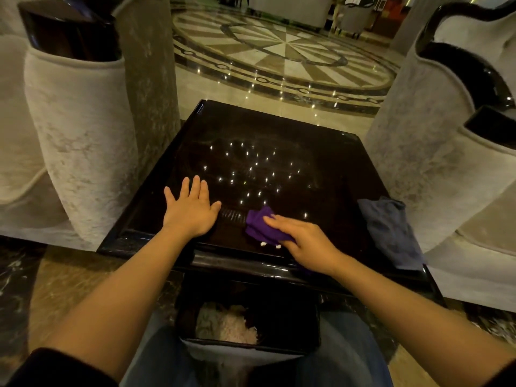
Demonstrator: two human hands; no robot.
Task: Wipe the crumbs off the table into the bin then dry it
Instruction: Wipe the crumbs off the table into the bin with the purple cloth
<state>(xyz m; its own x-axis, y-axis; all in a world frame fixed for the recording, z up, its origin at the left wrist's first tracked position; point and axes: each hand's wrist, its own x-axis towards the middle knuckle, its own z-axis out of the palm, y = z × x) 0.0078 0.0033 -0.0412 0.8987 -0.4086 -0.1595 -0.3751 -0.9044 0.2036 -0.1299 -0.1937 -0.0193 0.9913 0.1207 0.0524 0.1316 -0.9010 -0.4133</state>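
A glossy black square table stands in front of me. My right hand presses a purple cloth flat on the table's near side. Two small white crumbs lie just below the cloth, close to the near edge. My left hand rests flat on the tabletop with its fingers spread, to the left of the cloth. A black bin sits under the near edge between my knees, with pale paper waste inside. A grey-blue cloth lies on the table's right side.
Pale upholstered armchairs with dark trim stand close on the left and the right of the table. Beyond the table is a polished marble floor with a round inlay pattern.
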